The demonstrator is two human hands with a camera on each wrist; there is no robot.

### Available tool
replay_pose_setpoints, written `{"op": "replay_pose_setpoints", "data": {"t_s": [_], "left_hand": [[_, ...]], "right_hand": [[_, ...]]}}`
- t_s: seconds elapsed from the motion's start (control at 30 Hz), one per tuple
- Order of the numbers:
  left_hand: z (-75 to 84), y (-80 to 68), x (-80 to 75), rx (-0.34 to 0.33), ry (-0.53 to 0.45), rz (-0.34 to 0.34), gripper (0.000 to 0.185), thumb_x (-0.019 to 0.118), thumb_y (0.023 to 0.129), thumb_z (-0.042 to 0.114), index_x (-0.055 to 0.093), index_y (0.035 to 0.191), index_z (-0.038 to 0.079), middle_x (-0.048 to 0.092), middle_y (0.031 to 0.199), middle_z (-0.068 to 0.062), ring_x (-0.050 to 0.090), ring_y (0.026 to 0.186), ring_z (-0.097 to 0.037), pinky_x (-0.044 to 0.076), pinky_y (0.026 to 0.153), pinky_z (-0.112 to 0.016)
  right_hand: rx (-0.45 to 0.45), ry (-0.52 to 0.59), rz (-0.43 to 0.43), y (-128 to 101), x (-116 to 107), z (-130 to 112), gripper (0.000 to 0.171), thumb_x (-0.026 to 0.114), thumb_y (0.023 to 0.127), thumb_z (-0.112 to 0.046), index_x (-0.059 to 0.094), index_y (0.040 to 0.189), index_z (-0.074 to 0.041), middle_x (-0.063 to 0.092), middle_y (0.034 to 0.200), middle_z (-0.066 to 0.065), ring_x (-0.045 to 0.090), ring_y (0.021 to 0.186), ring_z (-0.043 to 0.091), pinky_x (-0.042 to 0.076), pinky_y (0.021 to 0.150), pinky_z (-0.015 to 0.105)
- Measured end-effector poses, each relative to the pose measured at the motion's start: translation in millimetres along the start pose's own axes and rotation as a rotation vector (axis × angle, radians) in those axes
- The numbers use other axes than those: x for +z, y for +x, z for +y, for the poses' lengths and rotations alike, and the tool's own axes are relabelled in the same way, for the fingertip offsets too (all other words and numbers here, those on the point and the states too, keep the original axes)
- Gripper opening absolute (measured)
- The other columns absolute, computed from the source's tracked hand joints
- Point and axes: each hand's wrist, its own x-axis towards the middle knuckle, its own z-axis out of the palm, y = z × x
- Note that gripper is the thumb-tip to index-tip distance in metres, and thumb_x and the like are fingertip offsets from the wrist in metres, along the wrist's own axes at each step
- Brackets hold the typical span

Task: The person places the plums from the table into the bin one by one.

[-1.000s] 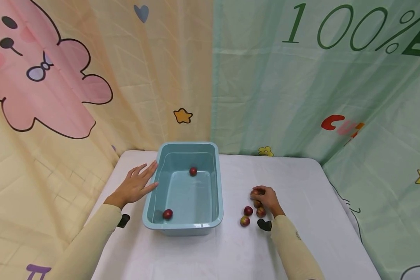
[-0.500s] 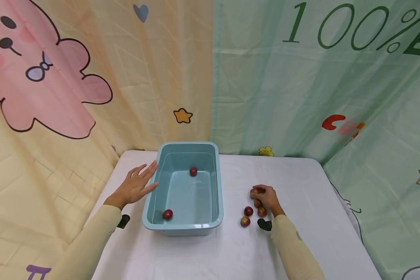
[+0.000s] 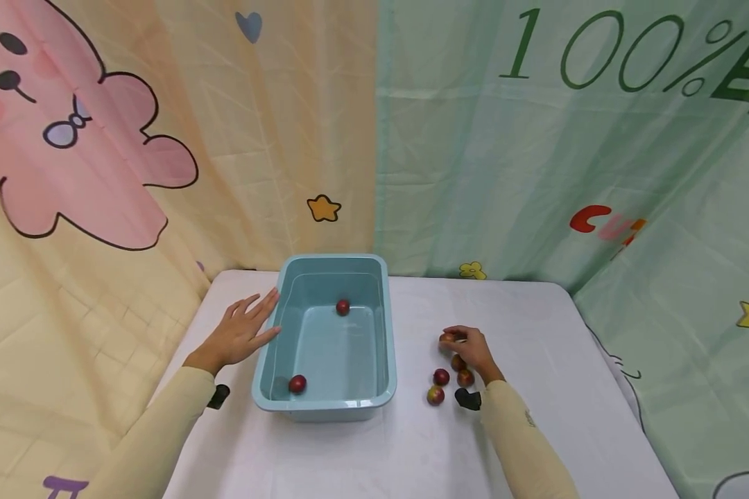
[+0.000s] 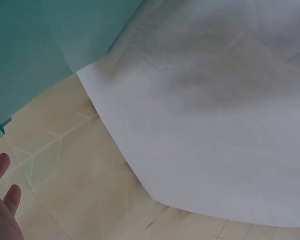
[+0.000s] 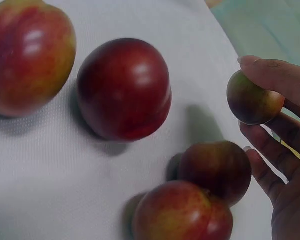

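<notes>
My right hand point(image 3: 476, 351) pinches a plum point(image 5: 252, 102) between thumb and fingers, at the far end of a small group of plums on the white tabletop. In the right wrist view the held plum is dark green and red, and a shadow lies on the cloth apart from it. Nearest below the fingers is a dark plum point(image 5: 217, 170), against a red-yellow plum point(image 5: 170, 212). My left hand point(image 3: 240, 334) lies with fingers spread and straight at the left rim of a light blue plastic basin point(image 3: 324, 404).
Inside the basin are a plum point(image 3: 343, 307) near the back wall and another plum point(image 3: 297, 384) in the front left corner. A deep red plum point(image 3: 441, 377) and a yellow-red plum point(image 3: 435, 396) sit between basin and right sleeve. Printed curtains point(image 3: 449, 173) enclose the table.
My right hand has shifted slightly left and away from me, with the plum in its fingers moving clear of the others. The left hand stays at the basin rim.
</notes>
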Motion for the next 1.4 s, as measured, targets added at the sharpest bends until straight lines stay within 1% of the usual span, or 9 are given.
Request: {"op": "replay_pose_setpoints", "data": {"t_s": [0.2,0.3,0.47,0.57,0.7,0.87,0.97,1.17,1.4], "left_hand": [[0.5,0.4,-0.7,-0.020,0.002,-0.026,0.074,0.045,0.097,0.045,0.016,0.154,0.008,0.019,0.159,-0.013,0.015,0.142,-0.042,0.008,0.111,-0.062],[0.8,0.8,-0.5,-0.021,-0.001,-0.037,0.074,0.044,0.098,0.046,0.015,0.155,0.009,0.018,0.160,-0.013,0.014,0.143,-0.042,0.007,0.111,-0.061],[0.5,-1.3,-0.6,-0.016,-0.010,-0.030,0.075,0.044,0.097,0.047,0.016,0.155,0.009,0.019,0.159,-0.013,0.015,0.142,-0.042,0.008,0.111,-0.062],[0.2,-2.0,-2.6,-0.018,-0.019,-0.029,0.075,0.045,0.097,0.047,0.015,0.155,0.009,0.018,0.160,-0.013,0.013,0.143,-0.042,0.007,0.111,-0.063],[-0.5,-0.7,-5.2,-0.028,-0.017,-0.046,0.076,0.044,0.097,0.048,0.013,0.155,0.011,0.016,0.160,-0.012,0.010,0.144,-0.041,0.005,0.112,-0.061],[0.6,1.1,-5.0,-0.029,-0.018,-0.053,0.076,0.045,0.097,0.046,0.012,0.155,0.010,0.015,0.160,-0.012,0.011,0.144,-0.041,0.004,0.112,-0.061],[1.0,1.0,-3.8,-0.030,-0.018,-0.052,0.075,0.045,0.097,0.045,0.012,0.155,0.009,0.015,0.160,-0.012,0.011,0.144,-0.041,0.005,0.112,-0.061],[1.1,0.1,-2.0,-0.033,-0.021,-0.065,0.076,0.044,0.097,0.046,0.010,0.156,0.011,0.014,0.161,-0.010,0.009,0.144,-0.041,0.003,0.113,-0.061],[0.0,0.8,-0.5,-0.030,-0.002,-0.060,0.076,0.042,0.098,0.049,0.011,0.155,0.011,0.014,0.161,-0.010,0.009,0.144,-0.040,0.005,0.113,-0.061]], "right_hand": [[-0.040,0.003,-0.015,-3,1,-13,0.040,0.076,0.084,-0.019,0.065,0.119,-0.004,0.065,0.112,0.013,0.058,0.104,0.029,0.046,0.091,0.046],[-0.044,0.002,-0.028,-4,0,-20,0.041,0.077,0.083,-0.021,0.065,0.120,-0.005,0.064,0.112,0.012,0.058,0.104,0.029,0.047,0.090,0.046],[-0.045,-0.003,-0.051,-5,-2,-31,0.043,0.077,0.083,-0.022,0.064,0.121,-0.006,0.064,0.115,0.011,0.057,0.106,0.028,0.049,0.091,0.045],[-0.063,-0.008,-0.050,-5,-2,-37,0.042,0.076,0.084,-0.022,0.064,0.121,-0.006,0.063,0.115,0.012,0.058,0.106,0.028,0.050,0.091,0.044],[-0.117,-0.020,-0.038,-8,-3,-46,0.042,0.076,0.084,-0.022,0.064,0.121,-0.005,0.064,0.114,0.013,0.059,0.102,0.028,0.051,0.088,0.043],[-0.201,-0.046,-0.033,-10,-3,-53,0.042,0.076,0.084,-0.026,0.065,0.119,-0.005,0.065,0.112,0.011,0.060,0.097,0.026,0.052,0.084,0.040],[-0.255,-0.052,-0.031,-12,-3,-59,0.042,0.076,0.084,-0.027,0.066,0.118,-0.005,0.066,0.111,0.011,0.060,0.097,0.026,0.052,0.084,0.040],[-0.309,-0.050,-0.038,-16,-2,-77,0.041,0.075,0.085,-0.028,0.066,0.118,-0.005,0.067,0.109,0.009,0.059,0.097,0.026,0.053,0.083,0.040],[-0.407,-0.069,-0.049,-18,-1,-93,0.038,0.075,0.085,-0.027,0.068,0.115,-0.004,0.069,0.105,0.008,0.060,0.095,0.024,0.052,0.085,0.042]]}}
